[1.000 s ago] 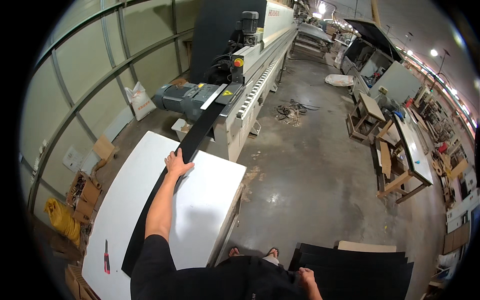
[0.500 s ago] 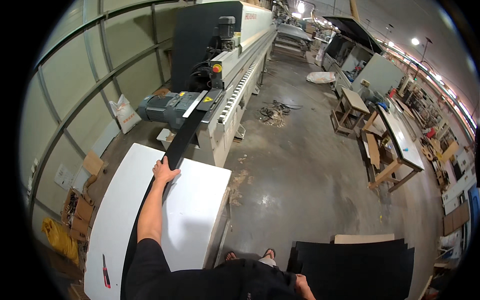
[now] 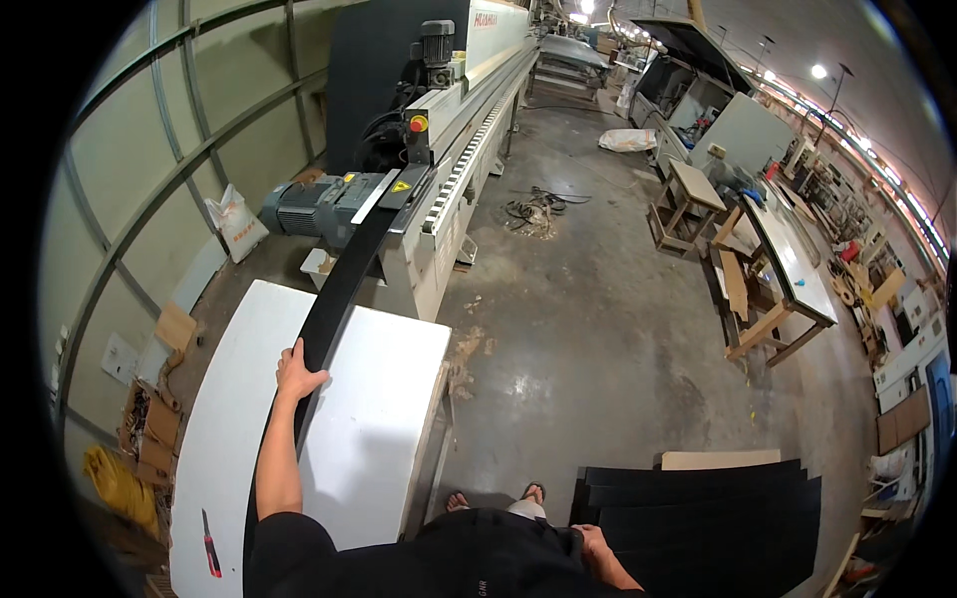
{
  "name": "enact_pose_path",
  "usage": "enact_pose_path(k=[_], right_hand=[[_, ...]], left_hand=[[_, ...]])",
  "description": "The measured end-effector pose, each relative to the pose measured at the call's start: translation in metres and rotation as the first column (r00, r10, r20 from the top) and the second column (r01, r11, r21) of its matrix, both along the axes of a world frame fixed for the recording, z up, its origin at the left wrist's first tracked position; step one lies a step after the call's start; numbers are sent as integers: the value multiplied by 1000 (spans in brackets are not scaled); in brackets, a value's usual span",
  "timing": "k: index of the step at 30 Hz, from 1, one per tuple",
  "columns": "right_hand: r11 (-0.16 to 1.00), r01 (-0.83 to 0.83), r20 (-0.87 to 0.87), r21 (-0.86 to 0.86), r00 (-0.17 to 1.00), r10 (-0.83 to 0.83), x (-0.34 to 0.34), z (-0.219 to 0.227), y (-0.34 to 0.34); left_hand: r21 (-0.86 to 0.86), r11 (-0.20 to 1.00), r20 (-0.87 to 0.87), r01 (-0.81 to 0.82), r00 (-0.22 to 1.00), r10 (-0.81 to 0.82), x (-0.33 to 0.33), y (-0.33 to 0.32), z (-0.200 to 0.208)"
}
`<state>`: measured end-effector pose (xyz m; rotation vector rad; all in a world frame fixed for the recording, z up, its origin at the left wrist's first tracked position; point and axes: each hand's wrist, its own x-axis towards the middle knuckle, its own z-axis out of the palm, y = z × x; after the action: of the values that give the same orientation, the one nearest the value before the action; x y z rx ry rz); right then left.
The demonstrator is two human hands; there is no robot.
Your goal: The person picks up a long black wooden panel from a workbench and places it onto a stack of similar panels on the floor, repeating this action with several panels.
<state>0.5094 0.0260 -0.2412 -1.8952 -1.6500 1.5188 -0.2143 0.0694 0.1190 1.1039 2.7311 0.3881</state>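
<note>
Long, flat black strip (image 3: 349, 274) is laid lengthwise over white flat-topped surface (image 3: 379, 389); far end is placed at infeed of long white-and-grey machine (image 3: 424, 271), beside grey ribbed motor (image 3: 304, 207). Strip is touched by left hand (image 3: 299, 375), spread, thumb held apart from fingers. Right hand (image 3: 598, 546) is kept low by stacked black flat panels (image 3: 708, 528), fingers bent; whether anything is pinched cannot be told. Red-and-black-handled knife (image 3: 211, 556) is left on surface, left of strip.
</note>
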Motion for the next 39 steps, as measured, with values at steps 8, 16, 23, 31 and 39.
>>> enact_pose_path(k=[8,16,23,31,39], right_hand=[[997,-77,-83,7,994,78,-36,55,48],[964,16,-283,-264,955,-93,-183,198,116],[945,-321,-472,-60,844,256,-299,284,137],[843,-536,-627,-58,676,387,-439,330,129],[737,-464,-719,-492,694,-43,-491,302,97]], left_hand=[[34,999,18,-19,1000,18,21,-60,0],[49,999,61,-16,998,13,37,-136,7],[71,997,35,-40,999,37,75,-189,6],[37,994,76,-101,992,98,162,-251,-4],[-11,982,171,-189,967,188,268,-297,-17]])
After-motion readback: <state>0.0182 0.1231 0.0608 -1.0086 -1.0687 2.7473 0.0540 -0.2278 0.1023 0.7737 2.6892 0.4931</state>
